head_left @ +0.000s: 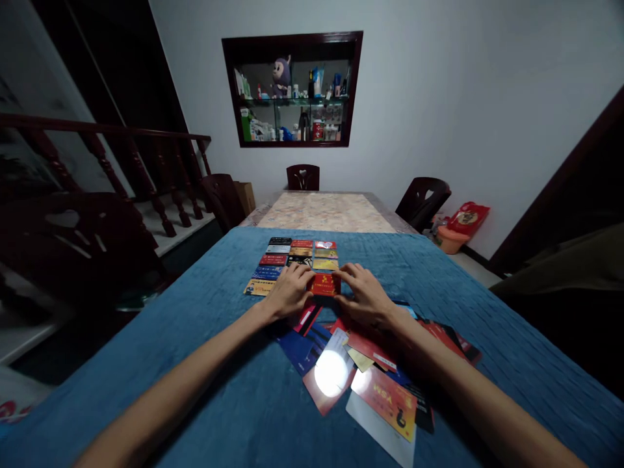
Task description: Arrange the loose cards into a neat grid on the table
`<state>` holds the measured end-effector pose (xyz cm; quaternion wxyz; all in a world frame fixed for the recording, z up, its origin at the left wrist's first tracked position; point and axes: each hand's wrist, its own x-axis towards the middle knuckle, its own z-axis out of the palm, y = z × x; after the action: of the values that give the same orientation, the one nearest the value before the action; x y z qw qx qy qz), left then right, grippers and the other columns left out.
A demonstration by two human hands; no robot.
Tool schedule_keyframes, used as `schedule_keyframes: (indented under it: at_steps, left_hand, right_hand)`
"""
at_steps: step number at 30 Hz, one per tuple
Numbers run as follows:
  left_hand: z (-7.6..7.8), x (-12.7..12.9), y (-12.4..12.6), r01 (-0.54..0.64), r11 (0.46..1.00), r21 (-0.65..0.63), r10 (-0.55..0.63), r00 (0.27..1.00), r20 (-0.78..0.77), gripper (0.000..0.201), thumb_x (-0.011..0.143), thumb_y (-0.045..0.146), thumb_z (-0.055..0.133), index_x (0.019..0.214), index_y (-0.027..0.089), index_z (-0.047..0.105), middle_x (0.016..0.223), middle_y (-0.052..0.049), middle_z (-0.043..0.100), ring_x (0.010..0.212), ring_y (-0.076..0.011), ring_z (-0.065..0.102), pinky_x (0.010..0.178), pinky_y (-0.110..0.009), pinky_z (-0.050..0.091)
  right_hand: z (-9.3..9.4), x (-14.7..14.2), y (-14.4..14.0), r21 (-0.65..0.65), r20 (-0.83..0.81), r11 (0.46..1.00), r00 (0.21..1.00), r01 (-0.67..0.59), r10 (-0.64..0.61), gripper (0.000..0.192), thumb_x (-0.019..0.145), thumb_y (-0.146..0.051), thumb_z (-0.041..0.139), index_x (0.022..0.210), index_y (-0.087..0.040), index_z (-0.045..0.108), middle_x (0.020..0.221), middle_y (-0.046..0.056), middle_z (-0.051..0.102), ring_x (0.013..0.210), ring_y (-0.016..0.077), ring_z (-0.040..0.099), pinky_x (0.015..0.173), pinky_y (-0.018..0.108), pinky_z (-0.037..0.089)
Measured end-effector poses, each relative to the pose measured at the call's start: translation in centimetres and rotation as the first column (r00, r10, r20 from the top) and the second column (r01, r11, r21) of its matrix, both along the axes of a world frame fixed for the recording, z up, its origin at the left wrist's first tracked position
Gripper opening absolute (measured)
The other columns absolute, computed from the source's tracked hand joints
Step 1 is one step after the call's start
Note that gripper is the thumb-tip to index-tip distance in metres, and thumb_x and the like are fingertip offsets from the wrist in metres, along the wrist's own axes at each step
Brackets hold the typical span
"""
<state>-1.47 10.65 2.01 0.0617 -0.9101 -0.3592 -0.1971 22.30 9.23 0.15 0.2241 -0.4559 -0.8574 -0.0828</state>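
Between my two hands is a red card [324, 284] with yellow markings. My left hand [288, 290] pinches its left edge, and my right hand [363, 294] grips the right edge. Just beyond, cards lie in overlapping columns: a left one ending in a yellowish card [259, 287], a middle one partly hidden by my left hand, and a right one with a yellow card [325, 264]. Nearer to me spreads a loose pile, including a red-and-orange card [385, 400], a blue card [299, 348] and a glossy card with a bright glare [331, 374]. My right forearm covers part of the pile.
A blue cloth [214, 390] covers the near part of the table; a patterned cover [326, 209] lies on the far part. Dark wooden chairs [423, 200] stand around it. A wall niche [292, 144] holds bottles and a plush toy. A wooden railing [146, 132] runs along the left.
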Motion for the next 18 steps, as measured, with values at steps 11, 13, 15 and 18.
schedule_keyframes:
  at_steps: [11, 13, 15, 18]
  left_hand:
    - [-1.3, 3.0, 5.5, -0.077, 0.989, -0.126, 0.077, 0.997, -0.001, 0.018, 0.083, 0.017, 0.063, 0.101, 0.019, 0.064, 0.118, -0.009, 0.062, 0.113, -0.0278, 0.048, 0.093, -0.043, 0.043]
    - [-1.4, 3.2, 6.0, -0.091, 0.986, -0.139, 0.092, 0.996, -0.005, 0.018, 0.083, 0.017, 0.063, 0.101, 0.019, 0.064, 0.118, -0.009, 0.062, 0.114, -0.0277, 0.048, 0.094, -0.042, 0.042]
    - [-1.4, 3.4, 6.3, -0.114, 0.983, -0.147, 0.114, 0.993, -0.012, 0.018, 0.084, 0.017, 0.062, 0.101, 0.018, 0.064, 0.117, -0.009, 0.062, 0.115, -0.0279, 0.048, 0.094, -0.042, 0.042]
    - [-1.5, 3.6, 6.5, -0.143, 0.976, -0.162, 0.141, 0.990, -0.023, 0.016, 0.084, 0.017, 0.062, 0.100, 0.018, 0.064, 0.117, -0.009, 0.062, 0.116, -0.0289, 0.049, 0.093, -0.043, 0.042]
  right_hand:
    - [0.1, 2.3, 5.4, -0.146, -0.016, 0.989, 1.000, 0.004, -0.007, 0.031, 0.082, -0.034, 0.069, 0.109, -0.020, 0.066, 0.111, 0.010, 0.060, 0.099, 0.0245, 0.054, 0.085, 0.036, 0.044]
    - [-0.1, 2.3, 6.0, -0.169, -0.031, 0.986, 1.000, -0.003, -0.002, 0.029, 0.081, -0.032, 0.069, 0.108, -0.020, 0.066, 0.110, 0.009, 0.059, 0.099, 0.0235, 0.055, 0.085, 0.035, 0.044]
    - [-0.3, 2.3, 6.7, -0.209, -0.058, 0.978, 0.998, -0.016, 0.004, 0.027, 0.080, -0.029, 0.070, 0.105, -0.020, 0.067, 0.110, 0.008, 0.059, 0.096, 0.0213, 0.056, 0.084, 0.032, 0.044]
    - [-0.7, 2.3, 7.5, -0.256, -0.101, 0.966, 0.995, -0.028, 0.002, 0.022, 0.080, -0.027, 0.069, 0.100, -0.019, 0.067, 0.107, 0.006, 0.058, 0.086, 0.0172, 0.057, 0.078, 0.028, 0.045]
